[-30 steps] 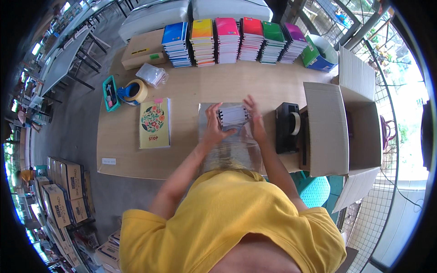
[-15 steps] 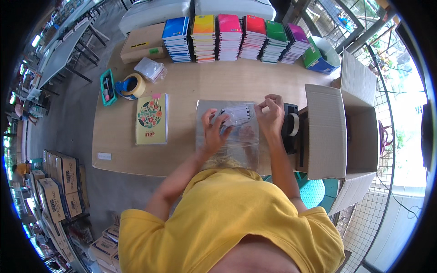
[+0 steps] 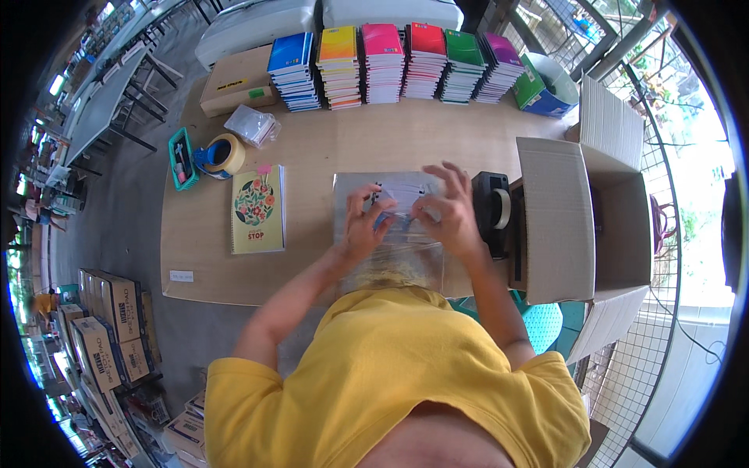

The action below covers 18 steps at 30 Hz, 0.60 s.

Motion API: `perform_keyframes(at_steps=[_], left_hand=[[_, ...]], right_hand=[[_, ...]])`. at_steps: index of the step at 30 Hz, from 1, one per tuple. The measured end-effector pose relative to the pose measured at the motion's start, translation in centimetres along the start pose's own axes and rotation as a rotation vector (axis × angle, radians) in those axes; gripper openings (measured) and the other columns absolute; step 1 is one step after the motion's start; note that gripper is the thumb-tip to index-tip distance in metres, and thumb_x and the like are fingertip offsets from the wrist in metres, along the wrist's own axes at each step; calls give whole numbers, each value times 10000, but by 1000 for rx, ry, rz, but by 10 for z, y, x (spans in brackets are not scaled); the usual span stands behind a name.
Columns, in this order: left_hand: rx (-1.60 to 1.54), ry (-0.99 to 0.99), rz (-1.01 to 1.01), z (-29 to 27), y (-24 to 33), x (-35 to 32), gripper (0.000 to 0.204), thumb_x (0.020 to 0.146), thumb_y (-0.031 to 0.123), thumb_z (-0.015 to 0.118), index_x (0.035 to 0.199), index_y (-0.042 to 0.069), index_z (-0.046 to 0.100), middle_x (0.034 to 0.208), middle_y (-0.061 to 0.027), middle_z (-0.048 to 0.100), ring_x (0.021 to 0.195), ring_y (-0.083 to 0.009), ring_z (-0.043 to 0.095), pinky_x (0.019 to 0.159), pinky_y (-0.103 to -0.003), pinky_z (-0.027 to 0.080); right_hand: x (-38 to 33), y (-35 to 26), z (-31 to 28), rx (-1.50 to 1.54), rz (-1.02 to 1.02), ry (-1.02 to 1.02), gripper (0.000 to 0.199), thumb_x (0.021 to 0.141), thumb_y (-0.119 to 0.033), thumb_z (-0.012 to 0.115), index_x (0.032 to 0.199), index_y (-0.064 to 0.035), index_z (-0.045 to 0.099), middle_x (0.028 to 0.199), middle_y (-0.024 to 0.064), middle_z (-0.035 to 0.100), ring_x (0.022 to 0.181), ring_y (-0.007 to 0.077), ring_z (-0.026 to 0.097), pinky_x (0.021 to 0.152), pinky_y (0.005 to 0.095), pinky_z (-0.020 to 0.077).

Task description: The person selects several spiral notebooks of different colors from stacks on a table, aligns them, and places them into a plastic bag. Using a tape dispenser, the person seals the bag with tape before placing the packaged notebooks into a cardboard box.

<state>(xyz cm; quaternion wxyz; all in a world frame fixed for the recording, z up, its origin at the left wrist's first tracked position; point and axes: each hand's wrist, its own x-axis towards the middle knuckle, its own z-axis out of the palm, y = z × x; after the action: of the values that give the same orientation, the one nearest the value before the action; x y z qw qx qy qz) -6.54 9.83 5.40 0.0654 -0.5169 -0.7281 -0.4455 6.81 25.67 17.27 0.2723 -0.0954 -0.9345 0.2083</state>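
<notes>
A small white packet (image 3: 402, 196) with dark marks along its edges lies over a clear plastic sheet (image 3: 398, 261) on the table in front of me. My left hand (image 3: 365, 226) pinches the packet at its near left side, fingers bent. My right hand (image 3: 452, 214) is at the packet's near right edge, thumb and index finger pressed together and the other fingers raised. What lies between those right fingertips is too small to make out. Just right of this hand stands a black tape dispenser (image 3: 488, 207) with a pale roll.
A yellow floral notebook (image 3: 258, 210) lies at left, near tape rolls (image 3: 226, 154), a teal basket (image 3: 183, 160) and a plastic-wrapped pack (image 3: 251, 125). Several stacks of coloured notebooks (image 3: 382, 70) line the back. An open cardboard box (image 3: 555, 222) stands at right.
My right hand has come left and down from beside the packet to its near edge, fingertips pressed together. My left hand has stayed at the packet.
</notes>
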Motion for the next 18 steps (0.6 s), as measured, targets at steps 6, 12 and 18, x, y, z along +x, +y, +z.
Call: perform_keyframes(at_steps=[6, 12, 18], left_hand=[[24, -467, 377, -44, -17, 42, 571, 737, 234, 789, 1279, 205, 611, 1293, -72, 538, 1234, -293, 483, 1033, -458, 386], [14, -782, 583, -61, -35, 79, 877, 680, 442, 813, 1446, 204, 459, 1444, -85, 428, 1330, -294, 413, 1071, -448, 334], [155, -971, 641, -62, -32, 92, 970, 676, 591, 778, 1511, 349, 347, 1580, -84, 236, 1418, -287, 291, 1130, -549, 243]], right_hand=[[17, 16, -33, 51, -92, -393, 303, 676, -52, 735, 975, -97, 716, 1132, 52, 666, 964, 272, 653, 808, 409, 519], [26, 43, -13, -8, -259, -404, 257, 738, 17, 619, 963, -70, 707, 1022, 73, 697, 871, 281, 679, 728, 378, 549], [37, 55, 1, 89, -305, -467, 112, 738, -6, 690, 838, -39, 650, 823, 93, 668, 786, 284, 662, 693, 365, 539]])
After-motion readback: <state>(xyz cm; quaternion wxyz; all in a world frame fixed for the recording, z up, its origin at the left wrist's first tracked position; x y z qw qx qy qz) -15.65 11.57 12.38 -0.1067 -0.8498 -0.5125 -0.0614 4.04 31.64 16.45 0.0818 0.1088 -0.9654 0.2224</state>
